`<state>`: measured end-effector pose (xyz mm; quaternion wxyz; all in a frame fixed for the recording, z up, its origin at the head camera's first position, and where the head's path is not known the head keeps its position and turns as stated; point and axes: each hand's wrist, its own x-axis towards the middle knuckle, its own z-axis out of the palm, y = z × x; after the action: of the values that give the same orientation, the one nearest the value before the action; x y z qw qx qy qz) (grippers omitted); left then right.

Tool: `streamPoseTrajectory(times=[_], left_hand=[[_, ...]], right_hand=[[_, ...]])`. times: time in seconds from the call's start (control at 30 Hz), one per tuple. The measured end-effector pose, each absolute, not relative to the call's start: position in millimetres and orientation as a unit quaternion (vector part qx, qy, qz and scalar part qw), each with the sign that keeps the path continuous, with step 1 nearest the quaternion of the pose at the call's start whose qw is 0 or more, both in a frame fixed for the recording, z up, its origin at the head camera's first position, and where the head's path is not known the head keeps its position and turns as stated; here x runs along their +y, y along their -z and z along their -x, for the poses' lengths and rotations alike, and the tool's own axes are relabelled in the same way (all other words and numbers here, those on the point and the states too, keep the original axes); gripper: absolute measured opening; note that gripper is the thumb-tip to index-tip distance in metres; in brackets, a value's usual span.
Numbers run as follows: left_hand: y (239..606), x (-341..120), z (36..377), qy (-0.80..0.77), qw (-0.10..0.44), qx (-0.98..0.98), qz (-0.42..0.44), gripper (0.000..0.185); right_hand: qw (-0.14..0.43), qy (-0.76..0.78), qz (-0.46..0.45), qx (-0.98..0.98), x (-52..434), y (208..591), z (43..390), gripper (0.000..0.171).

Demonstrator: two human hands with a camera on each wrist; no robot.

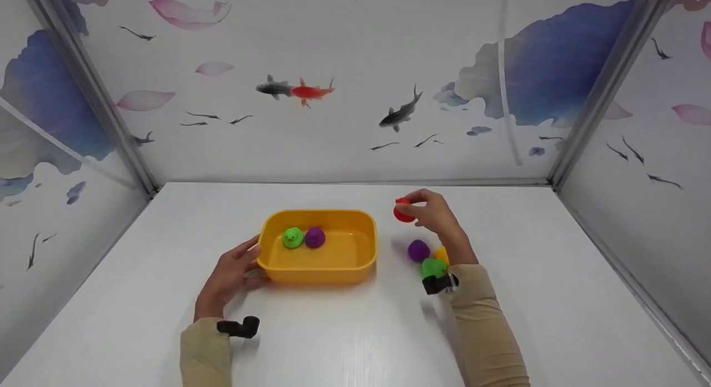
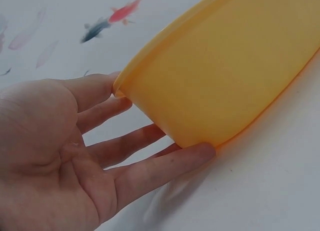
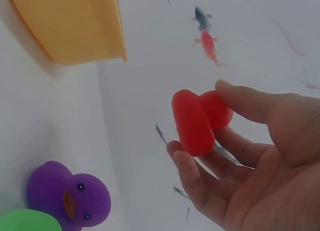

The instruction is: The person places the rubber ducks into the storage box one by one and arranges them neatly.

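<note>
In the head view, my left hand (image 1: 230, 276) is at the left end of a yellow plastic bin (image 1: 319, 275). Its outstretched fingers touch the rim and the lower corner, as the left wrist view shows. A green toy duck (image 1: 293, 237) and a purple toy duck (image 1: 315, 237) sit inside the bin, toward its left. Right of the bin, my right hand (image 1: 437, 214) pinches a red toy duck (image 3: 195, 122) between thumb and fingers, raised above the table.
Below the right hand, a second purple duck (image 1: 419, 250), a second green duck (image 1: 433, 267) and a yellow toy (image 1: 442, 255), partly hidden by the wrist, cluster on the white table (image 1: 333, 331). Printed panels (image 1: 344, 148) enclose the table's back and sides.
</note>
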<state>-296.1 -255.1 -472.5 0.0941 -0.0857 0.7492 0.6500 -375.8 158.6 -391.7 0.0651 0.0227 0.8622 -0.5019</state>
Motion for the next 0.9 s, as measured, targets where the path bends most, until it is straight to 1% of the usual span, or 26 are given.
streamPoseTrajectory(times=[0.13, 0.27, 0.53, 0.9], left_hand=[[472.5, -255.0, 297.4, -0.653, 0.090, 0.748, 0.083, 0.058], [473.1, -254.7, 297.5, -0.653, 0.093, 0.747, 0.083, 0.057], [473.9, -252.9, 297.3, -0.652, 0.097, 0.747, 0.086, 0.059], [470.4, -253.8, 295.5, -0.653, 0.099, 0.746, 0.087, 0.060]], right_hand=[[0.065, 0.502, -0.001, 0.862, 151.0, 391.6, 375.1, 0.047], [0.065, 0.507, -0.006, 0.859, 143.3, 391.5, 374.8, 0.049], [0.087, 0.528, 0.017, 0.844, 127.1, 396.9, 374.0, 0.041], [0.116, 0.542, 0.059, 0.830, 108.6, 395.4, 373.8, 0.039]])
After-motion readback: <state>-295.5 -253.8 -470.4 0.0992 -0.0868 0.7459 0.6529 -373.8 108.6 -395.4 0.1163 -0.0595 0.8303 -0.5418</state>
